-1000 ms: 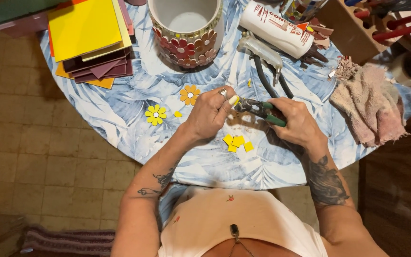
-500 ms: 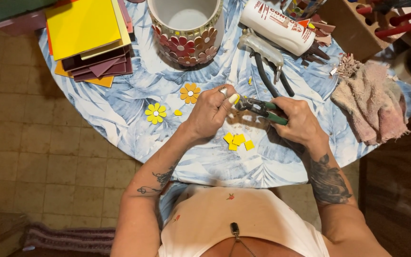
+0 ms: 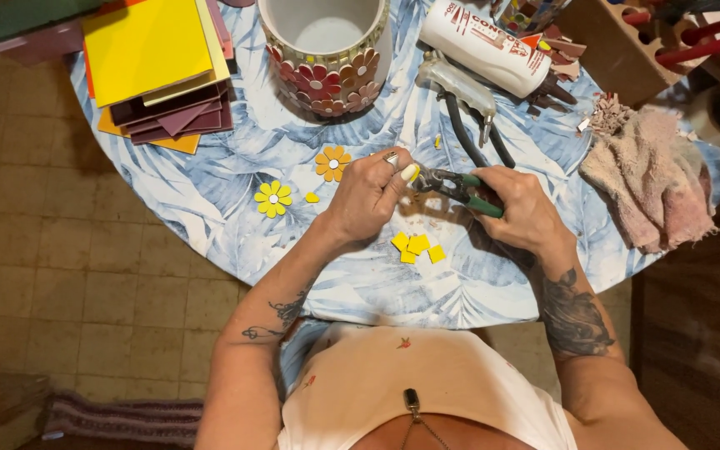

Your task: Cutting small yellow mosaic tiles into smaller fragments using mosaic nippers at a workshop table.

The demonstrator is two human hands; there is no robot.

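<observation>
Presently, trimming step: right hand (image 3: 520, 210) clenched round nippers (image 3: 458, 187), left hand (image 3: 370, 193) pinching a small tile piece at their jaws, cut yellow bits (image 3: 417, 247) just below; next squeeze apparently demands steady alignment.

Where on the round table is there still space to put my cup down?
Bare blue leaf-print tablecloth lies left of the yellow flower tile, below the stacked coloured sheets. Another patch lies near the table's front edge, below the small yellow square pieces. The far right is crowded: white glue tube, pink rag.
</observation>
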